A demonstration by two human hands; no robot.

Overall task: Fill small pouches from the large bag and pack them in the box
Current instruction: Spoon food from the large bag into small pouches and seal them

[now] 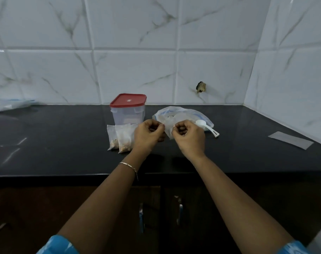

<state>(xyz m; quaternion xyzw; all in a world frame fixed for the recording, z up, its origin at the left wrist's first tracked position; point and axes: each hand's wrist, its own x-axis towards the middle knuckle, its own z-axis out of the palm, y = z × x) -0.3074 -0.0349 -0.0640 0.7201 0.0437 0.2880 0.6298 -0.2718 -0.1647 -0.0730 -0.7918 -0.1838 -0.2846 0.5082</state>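
A clear small pouch (168, 127) is stretched between my left hand (149, 135) and my right hand (189, 138), each pinching one side of its top edge above the black counter. Behind them lies the large clear bag (181, 112), flat, with a white plastic scoop (206, 127) resting on it. Two filled small pouches (120, 137) with brownish contents lie side by side left of my left hand. A clear plastic box with a red lid (127, 109) stands shut behind those pouches.
The black counter (64, 136) ends at a front edge near my forearms. Tiled walls close the back and right side. A grey flat strip (290, 140) lies at the right. Some plastic bags (9, 105) rest at the far left.
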